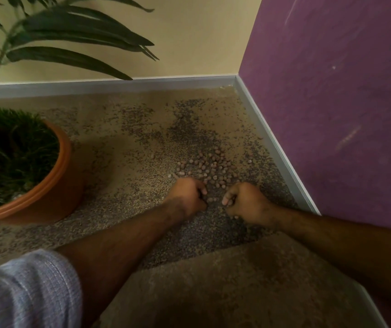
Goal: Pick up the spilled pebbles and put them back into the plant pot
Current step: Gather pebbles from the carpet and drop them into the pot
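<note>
**Both hands down among the pebbles**

The small, rounded reddish-brown clay pebbles (209, 168) lie scattered in a loose patch on the speckled beige-and-grey carpet (128, 147), near the corner where the pale yellow wall (189, 36) meets the purple wall (331, 91). Just in front of that patch, the left hand (188, 197) and the right hand (245, 201) sit knuckles-up, fingers curled in tight. A few pebbles lie between them; what each fist holds, I can't tell. Well off to the left stands the round terracotta-orange plastic plant pot (59, 166), dark green palm fronds (76, 36) arching overhead.
</note>
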### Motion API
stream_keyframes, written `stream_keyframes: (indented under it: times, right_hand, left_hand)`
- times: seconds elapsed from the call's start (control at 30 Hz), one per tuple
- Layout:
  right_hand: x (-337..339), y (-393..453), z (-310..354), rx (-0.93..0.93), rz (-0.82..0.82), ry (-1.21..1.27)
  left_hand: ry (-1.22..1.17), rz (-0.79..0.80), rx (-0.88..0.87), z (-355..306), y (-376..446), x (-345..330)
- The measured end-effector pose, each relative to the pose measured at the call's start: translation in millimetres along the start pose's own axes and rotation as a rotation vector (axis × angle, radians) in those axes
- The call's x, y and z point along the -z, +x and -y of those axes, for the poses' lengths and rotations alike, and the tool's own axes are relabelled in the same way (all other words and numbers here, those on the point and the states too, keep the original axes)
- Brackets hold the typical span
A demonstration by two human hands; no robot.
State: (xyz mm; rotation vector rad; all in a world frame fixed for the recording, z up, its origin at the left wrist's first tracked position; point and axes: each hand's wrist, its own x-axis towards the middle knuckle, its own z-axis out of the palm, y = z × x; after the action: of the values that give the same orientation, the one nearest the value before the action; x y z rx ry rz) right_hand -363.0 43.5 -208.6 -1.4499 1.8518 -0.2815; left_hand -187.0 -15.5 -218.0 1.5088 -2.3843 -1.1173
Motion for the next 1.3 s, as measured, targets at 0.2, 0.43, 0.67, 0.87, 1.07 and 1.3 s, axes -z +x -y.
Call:
stream_keyframes:
  times: [0.2,0.43,0.67,0.87,1.07,1.3]
  right_hand:
    - [-2,-1,6,-0.111,-0.03,0.165]
    - [1,3,15,-0.123,-0.052,0.284]
    - [2,5,32,-0.131,-0.043,0.36]
    - [3,1,63,-0.129,-0.06,0.433]
    - [3,-3,116,-0.075,-0.018,0.508]
    - [-6,-22,203,0.049,-0.013,0.663]
  left_hand:
    - [0.043,0.023,0.008,-2,-1,0]
    - [-0.091,-0.042,0.11,7,-7,7]
    - [-0.203,-0.051,0.177,20,-15,31]
    - [-0.176,-0.086,0.155,25,-39,64]
    - [-0.165,-0.163,0.132,27,-79,112]
    - [-0.183,-0.229,0.119,34,-135,168]
